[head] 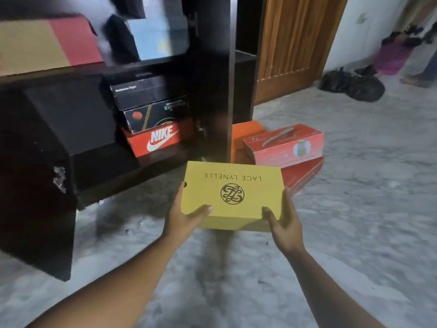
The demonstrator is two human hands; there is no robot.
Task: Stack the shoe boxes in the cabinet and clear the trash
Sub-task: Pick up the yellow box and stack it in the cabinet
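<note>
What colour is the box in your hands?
Yellow box with black lettering, seen in the head view.

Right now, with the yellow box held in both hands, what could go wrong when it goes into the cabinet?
1. The stack of three boxes looks uneven; adding the yellow box could topple it.
2. The red boxes on the floor lie close by, a possible trip hazard.

We see a mottled grey marble floor (354,209), a ribbed brown wooden door (293,43) and a pale white wall (359,39) in dim light.
</note>
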